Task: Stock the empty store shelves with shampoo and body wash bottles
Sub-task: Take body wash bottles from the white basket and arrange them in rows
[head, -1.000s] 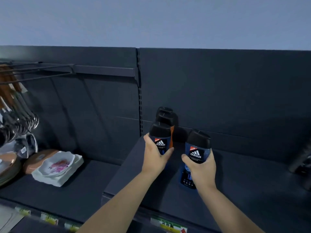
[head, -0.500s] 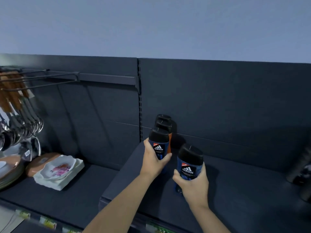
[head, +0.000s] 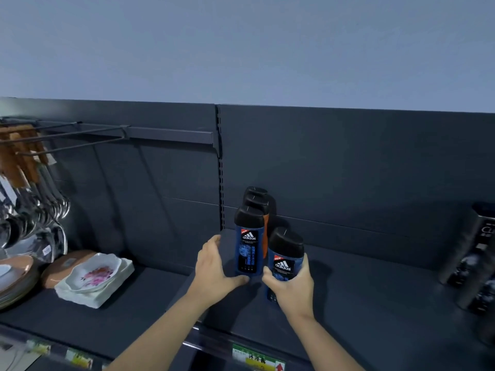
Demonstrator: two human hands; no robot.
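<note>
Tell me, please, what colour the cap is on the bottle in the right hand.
Black cap on a blue bottle, clearest in the head view.

A stack of white square dishes [head: 93, 274], the top one printed with pink flowers, sits just beside a brown round plate [head: 63, 265] and a pile of larger plates [head: 14, 279] at far left. Above them, wooden-handled steel ladles [head: 40, 202] hang from wire hooks [head: 80, 133] on a dark crossbar [head: 171, 135]. Dark printed boxes [head: 474, 253] stand at far right; a green-and-yellow price label [head: 254, 360] shows at bottom centre.

Bottle row [head: 249, 247] on shelf [head: 375, 290]; lone bottle [head: 285, 259] just right, dishes [head: 96, 274] left.
</note>
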